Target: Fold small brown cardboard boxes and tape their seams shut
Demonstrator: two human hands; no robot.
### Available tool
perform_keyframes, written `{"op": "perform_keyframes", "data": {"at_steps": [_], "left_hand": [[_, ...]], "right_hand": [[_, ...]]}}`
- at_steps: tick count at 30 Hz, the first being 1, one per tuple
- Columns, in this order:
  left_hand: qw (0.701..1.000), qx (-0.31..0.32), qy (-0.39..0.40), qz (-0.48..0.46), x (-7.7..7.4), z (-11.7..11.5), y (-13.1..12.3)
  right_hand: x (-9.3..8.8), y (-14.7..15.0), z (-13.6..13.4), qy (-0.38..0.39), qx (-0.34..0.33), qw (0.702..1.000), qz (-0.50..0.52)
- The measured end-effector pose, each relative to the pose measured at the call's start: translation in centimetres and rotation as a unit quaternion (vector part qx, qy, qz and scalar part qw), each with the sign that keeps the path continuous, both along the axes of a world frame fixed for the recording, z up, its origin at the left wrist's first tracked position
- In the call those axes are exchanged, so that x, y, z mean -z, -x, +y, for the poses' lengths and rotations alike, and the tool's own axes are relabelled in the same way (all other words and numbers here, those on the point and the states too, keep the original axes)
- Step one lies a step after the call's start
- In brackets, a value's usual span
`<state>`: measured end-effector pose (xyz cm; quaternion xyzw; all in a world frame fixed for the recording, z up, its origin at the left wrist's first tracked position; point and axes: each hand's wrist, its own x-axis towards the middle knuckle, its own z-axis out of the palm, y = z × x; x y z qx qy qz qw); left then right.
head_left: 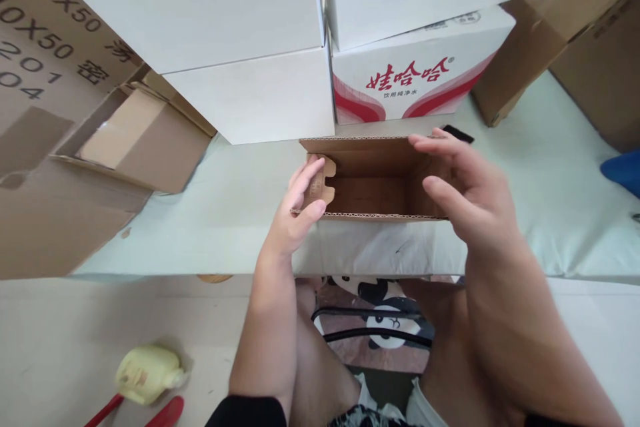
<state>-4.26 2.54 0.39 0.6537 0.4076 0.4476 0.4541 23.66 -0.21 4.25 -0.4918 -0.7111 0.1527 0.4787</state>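
Observation:
A small brown cardboard box (370, 195) stands on the covered table before me, its top open and its inside bare. At its left end, my left hand (300, 213) holds the box, the thumb by the near edge and the fingers over a notched end flap (320, 183). My right hand (470, 190) is at the other end, thumb and fingers spread apart. Its fingertips are by the far right corner, and it hides most of that end. Partly behind this hand lies a dark flat object (457, 134).
White boxes (250, 93) are stacked at the back, beside a white-and-red printed box (415, 80). Large cardboard boxes flank the pale tabletop (225, 213) on both sides. Something blue (621, 171) sits at the right edge. A yellow bottle (149, 373) is on the floor.

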Motion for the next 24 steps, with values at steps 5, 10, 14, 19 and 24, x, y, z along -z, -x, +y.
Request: {"op": "perform_keyframes", "data": {"at_steps": [5, 10, 14, 19, 24], "left_hand": [[1.000, 0.021, 0.010, 0.016, 0.0, 0.1, 0.5], [0.999, 0.034, 0.025, 0.018, -0.2, 0.1, 0.6], [0.998, 0.045, 0.027, 0.020, -0.5, -0.1, 0.7], [0.998, 0.054, -0.002, 0.041, -0.7, -0.2, 0.8], [0.996, 0.072, -0.016, 0.058, -0.7, -0.4, 0.9]], "right_hand": [[2.0, -0.3, 1.2, -0.003, -0.028, 0.989, 0.143], [3.8, 0.0, 2.6, -0.081, 0.036, 0.981, 0.175], [3.4, -0.4, 2.2, -0.049, 0.073, 0.994, 0.064], [1.0, -0.8, 1.1, -0.008, 0.083, 0.996, -0.035], [-0.4, -1.4, 1.2, 0.050, 0.028, 0.998, 0.021]]}}
